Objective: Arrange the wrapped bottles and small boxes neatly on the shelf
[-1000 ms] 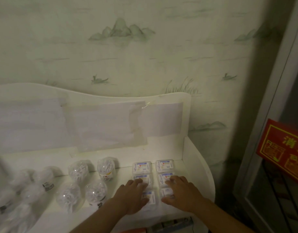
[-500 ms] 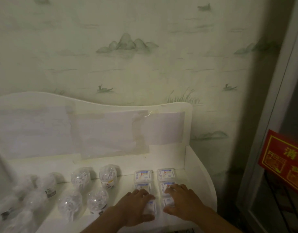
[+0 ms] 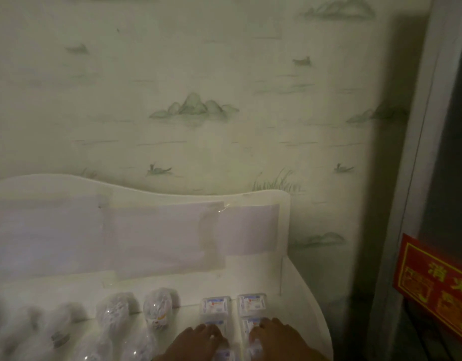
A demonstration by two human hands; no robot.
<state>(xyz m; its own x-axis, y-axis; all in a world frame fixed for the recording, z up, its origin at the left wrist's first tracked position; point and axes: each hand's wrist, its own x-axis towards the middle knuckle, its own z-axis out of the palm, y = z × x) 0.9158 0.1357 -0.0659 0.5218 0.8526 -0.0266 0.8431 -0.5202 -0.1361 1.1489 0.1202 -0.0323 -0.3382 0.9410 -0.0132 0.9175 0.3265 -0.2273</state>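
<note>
Hands (image 3: 198,341) (image 3: 279,337) flat on small boxes (image 3: 215,306) beside wrapped bottles (image 3: 156,310)

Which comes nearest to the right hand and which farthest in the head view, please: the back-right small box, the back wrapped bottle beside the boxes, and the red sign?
1. Back-right small box, just behind the right hand.
2. Back wrapped bottle, to its left.
3. Red sign, far right, off the shelf.

Small boxes (image 3: 215,306) pressed flat on the shelf (image 3: 297,295)
Left hand (image 3: 198,342) and right hand (image 3: 279,337) are laid on them; wrapped bottles (image 3: 158,310) are beside.
</note>
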